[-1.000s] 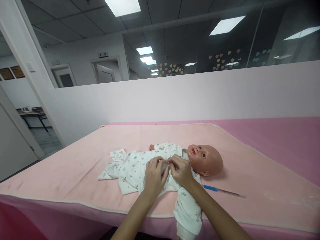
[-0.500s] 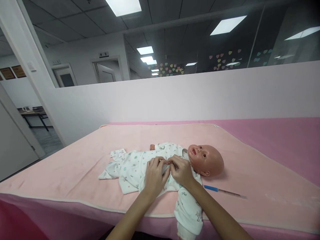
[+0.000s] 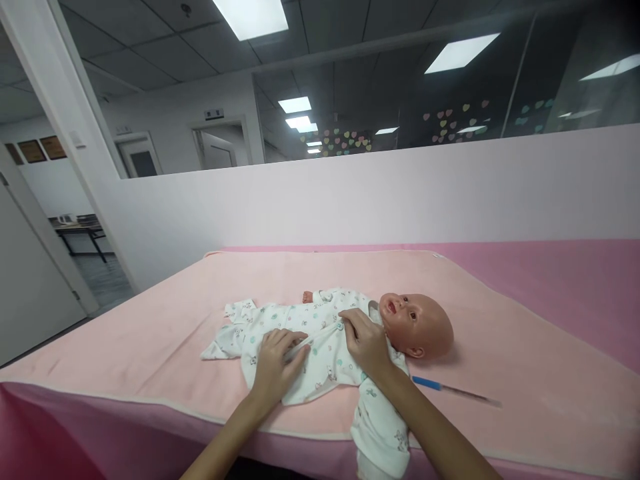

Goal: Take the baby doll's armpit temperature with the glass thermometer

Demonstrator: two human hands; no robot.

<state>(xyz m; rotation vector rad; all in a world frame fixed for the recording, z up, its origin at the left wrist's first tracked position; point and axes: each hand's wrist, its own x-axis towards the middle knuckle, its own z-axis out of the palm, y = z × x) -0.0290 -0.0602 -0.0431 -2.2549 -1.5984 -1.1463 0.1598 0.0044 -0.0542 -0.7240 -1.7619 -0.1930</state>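
Note:
A baby doll (image 3: 417,325) lies on its back on a light pink blanket (image 3: 150,347), head to the right, dressed in a white printed romper (image 3: 320,357). My right hand (image 3: 367,343) rests on the doll's chest just below the neck, fingers pinched on the romper's front edge. My left hand (image 3: 275,367) lies lower down over the belly, fingers pressed together on the same fabric flap. One romper sleeve hangs over the near table edge by my right forearm.
A thin blue-handled stick (image 3: 453,390) lies on the blanket right of the doll. The darker pink table cover (image 3: 575,280) extends right. A low white partition wall (image 3: 350,193) stands behind the table, and a doorway opens at left.
My left hand has slid leftward from the chest down to the doll's belly, drawing the romper flap along. My right hand has stayed near the neck.

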